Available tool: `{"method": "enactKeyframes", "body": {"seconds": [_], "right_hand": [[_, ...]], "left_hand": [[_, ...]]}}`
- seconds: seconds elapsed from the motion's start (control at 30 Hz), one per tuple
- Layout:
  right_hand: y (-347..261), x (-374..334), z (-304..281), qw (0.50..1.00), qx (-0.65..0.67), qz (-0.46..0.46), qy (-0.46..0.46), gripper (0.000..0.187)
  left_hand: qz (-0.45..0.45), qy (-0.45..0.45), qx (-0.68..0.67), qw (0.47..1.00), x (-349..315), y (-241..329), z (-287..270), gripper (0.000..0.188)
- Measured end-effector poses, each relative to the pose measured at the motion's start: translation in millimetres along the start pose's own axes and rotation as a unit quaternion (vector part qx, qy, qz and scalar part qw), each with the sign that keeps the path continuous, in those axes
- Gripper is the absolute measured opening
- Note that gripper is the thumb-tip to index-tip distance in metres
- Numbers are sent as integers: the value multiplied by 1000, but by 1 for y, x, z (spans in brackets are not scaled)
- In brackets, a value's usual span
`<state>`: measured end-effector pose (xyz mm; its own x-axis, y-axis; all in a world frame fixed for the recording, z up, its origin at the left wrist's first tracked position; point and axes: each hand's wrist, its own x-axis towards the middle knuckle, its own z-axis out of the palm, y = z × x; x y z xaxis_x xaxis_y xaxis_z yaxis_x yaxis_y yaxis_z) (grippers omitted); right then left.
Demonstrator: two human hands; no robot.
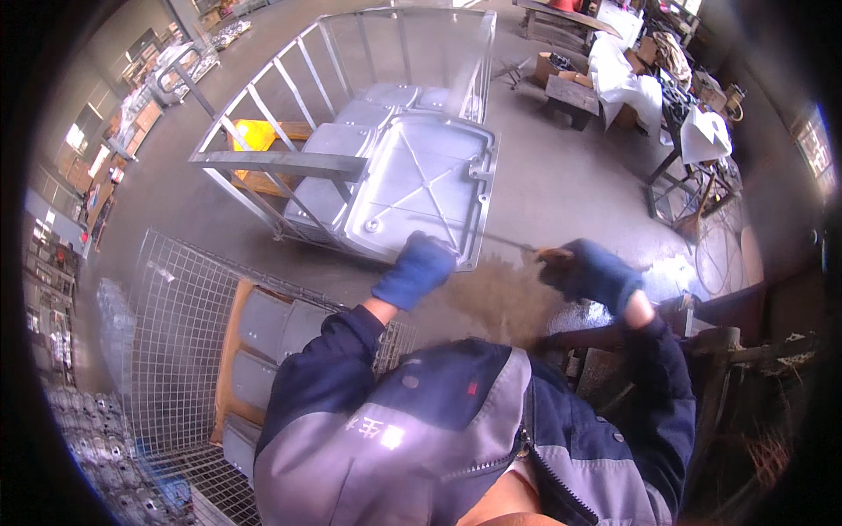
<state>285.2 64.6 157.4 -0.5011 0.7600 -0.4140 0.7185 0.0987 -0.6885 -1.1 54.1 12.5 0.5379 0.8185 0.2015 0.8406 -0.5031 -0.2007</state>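
Observation:
My left hand (pixel 417 270), in a blue work glove, is closed on the near edge of a large grey cast-metal panel (pixel 419 188). The panel has raised cross ribs, a rimmed edge with holes and a small round boss near its near left corner. Off to the right, my gloved right hand (pixel 589 273) is wrapped round the brown handle of a thin file (pixel 509 243). Its slim dark shaft points left toward the panel's right edge; whether the tip touches cannot be made out. Similar grey panels (pixel 329 145) lie beyond and left of the held one.
A metal rail cage (pixel 263 160) surrounds the stacked panels, with a yellow object (pixel 254 134) by its left side. A wire mesh basket (pixel 180 316) with more panels stands at near left. Cluttered benches (pixel 574 96) line the right; a dark metal bench (pixel 702 346) is near my right arm.

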Motion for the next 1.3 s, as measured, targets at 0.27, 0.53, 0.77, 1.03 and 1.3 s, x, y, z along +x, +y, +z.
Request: {"method": "enactKeyframes", "body": {"seconds": [0.27,0.53,0.77,1.03,1.3], "right_hand": [[-29,92,3,965,-114,0,237,49],[41,-45,-27,989,-8,91,119,31],[77,-118,-29,971,157,-127,127,37],[120,-74,-9,967,186,-154,76,43],[126,12,67,962,169,-203,-65,30]], "left_hand": [[-40,56,68,995,0,4,5,7],[-50,42,41,997,5,6,-12,4],[-181,196,-81,960,13,-41,-60,21],[-255,478,-522,658,-162,-73,-195,36],[-528,465,73,708,-289,78,-329,51]]}}
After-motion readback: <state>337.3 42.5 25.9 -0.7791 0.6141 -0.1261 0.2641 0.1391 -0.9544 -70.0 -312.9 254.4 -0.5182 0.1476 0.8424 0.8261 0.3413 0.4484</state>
